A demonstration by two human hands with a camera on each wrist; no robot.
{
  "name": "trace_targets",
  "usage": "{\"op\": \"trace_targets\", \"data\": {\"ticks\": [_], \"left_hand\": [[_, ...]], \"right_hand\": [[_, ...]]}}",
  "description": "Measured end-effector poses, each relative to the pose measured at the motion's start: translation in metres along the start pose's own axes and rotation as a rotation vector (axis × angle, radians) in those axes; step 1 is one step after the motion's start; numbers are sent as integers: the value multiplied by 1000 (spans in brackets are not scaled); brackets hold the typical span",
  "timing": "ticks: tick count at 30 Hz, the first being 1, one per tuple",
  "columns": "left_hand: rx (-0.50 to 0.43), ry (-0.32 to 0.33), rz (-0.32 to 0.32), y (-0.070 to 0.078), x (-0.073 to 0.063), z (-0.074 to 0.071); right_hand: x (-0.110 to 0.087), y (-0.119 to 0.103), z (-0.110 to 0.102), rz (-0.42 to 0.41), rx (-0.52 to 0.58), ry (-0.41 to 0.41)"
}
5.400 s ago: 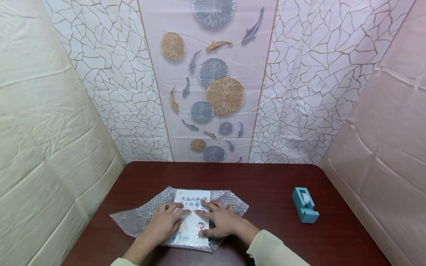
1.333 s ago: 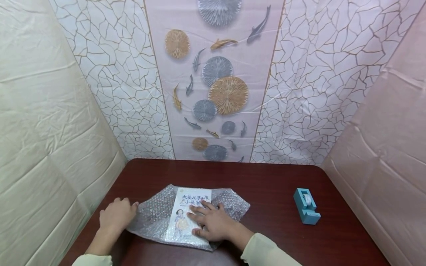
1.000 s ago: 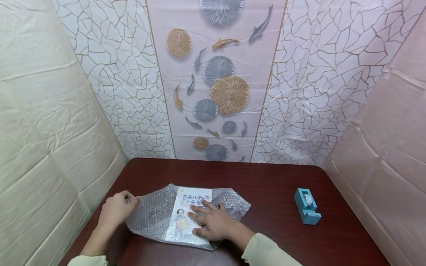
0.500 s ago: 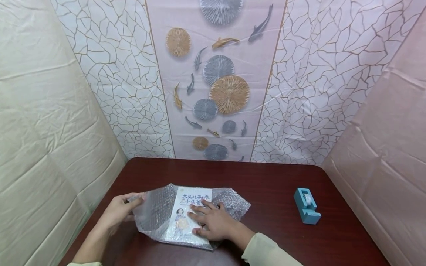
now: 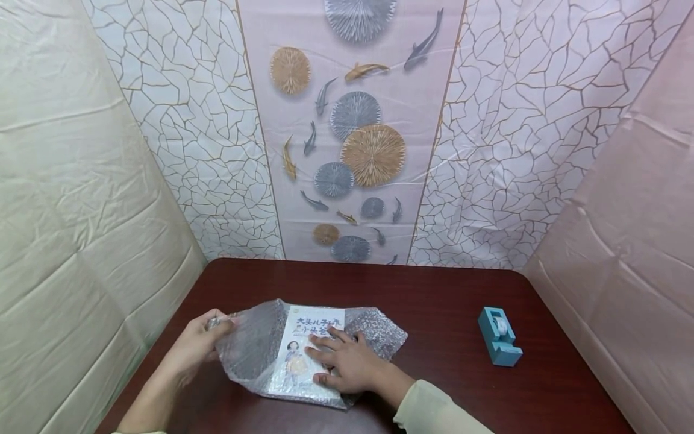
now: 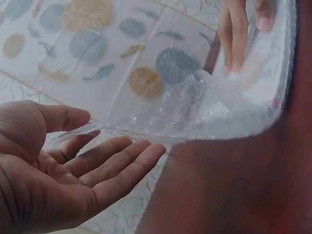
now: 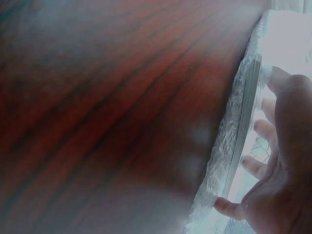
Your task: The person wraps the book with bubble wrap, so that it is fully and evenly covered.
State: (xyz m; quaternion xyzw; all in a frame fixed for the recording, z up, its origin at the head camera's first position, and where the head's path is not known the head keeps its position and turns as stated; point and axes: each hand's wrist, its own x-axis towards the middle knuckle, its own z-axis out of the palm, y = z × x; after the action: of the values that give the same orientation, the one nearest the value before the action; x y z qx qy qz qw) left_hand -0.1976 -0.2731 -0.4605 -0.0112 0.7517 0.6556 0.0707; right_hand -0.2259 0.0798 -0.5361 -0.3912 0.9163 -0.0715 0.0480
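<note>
A white picture book (image 5: 295, 358) with blue lettering lies on a sheet of bubble wrap (image 5: 249, 346), whose ends spread out left and right. At the left end, my left hand (image 5: 197, 340) pinches the wrap's edge between thumb and index finger and holds that flap raised. The left wrist view shows the other fingers of this hand (image 6: 97, 170) stretched out under the film. My right hand (image 5: 349, 361) rests with spread fingers on the right half of the cover, hiding part of it. In the right wrist view, the page edges (image 7: 247, 105) show beside the bubble wrap (image 7: 222, 146).
A blue tape dispenser (image 5: 500, 340) with a roll of clear tape stands on the right side of the dark red table (image 5: 434, 301). Patterned cloth (image 5: 488, 150) hangs behind the table, and pale quilted sheets (image 5: 81, 241) close in both sides.
My left hand has gone from the book to the wrap's left end, taken hold of the edge and lifted it slightly inward. The right hand has stayed on the cover.
</note>
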Motion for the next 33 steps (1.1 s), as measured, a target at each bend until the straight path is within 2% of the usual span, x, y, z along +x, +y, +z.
{"op": "trace_targets", "data": {"ticks": [4,12,21,33], "left_hand": [[7,-41,7,10,-4,9],[14,-78,11,24,-10,29],[3,-190,62,29,-9,43],[10,-249,116,29,-9,65]], "right_hand": [[0,0,1,-1,-6,5],[-1,-1,1,-10,-23,27],[-1,-1,1,-9,-15,26],[-1,-2,0,-8,-52,27]]}}
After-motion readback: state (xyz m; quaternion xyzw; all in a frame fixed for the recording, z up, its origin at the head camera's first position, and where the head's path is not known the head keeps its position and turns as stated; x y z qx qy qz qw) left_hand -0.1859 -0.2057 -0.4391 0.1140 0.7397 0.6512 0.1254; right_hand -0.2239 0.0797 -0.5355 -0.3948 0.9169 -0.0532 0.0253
